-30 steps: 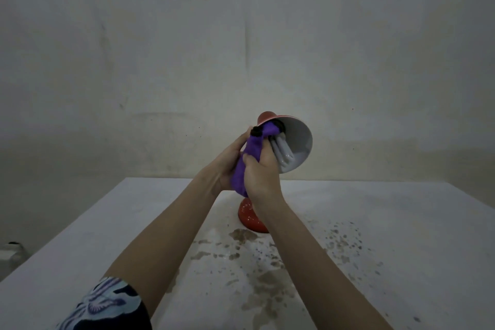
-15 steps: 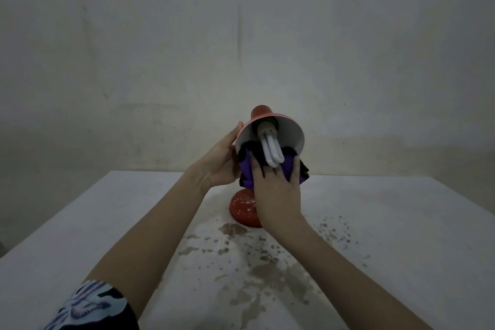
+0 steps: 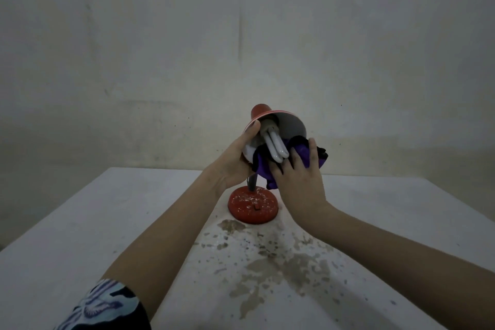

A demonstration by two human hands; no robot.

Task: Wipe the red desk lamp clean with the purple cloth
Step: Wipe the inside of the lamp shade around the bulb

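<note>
The lamp [image 3: 252, 205] stands on the desk [image 3: 80, 222], nearer the far edge, its red base beside some brown stains. The left hand [image 3: 235, 161] grips the rim of the shade [image 3: 293, 126] - thumb curled over the top. The right hand [image 3: 297, 182] has its fingers spread out straight, and they press the cloth [image 3: 304, 154] into the low side of the shade, just beside the white bulb [image 3: 276, 146].

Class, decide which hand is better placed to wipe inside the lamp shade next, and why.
Right: the right hand presses the purple cloth inside the lamp shade beside the bulb; the left hand grips its rim, steadying it.
</note>
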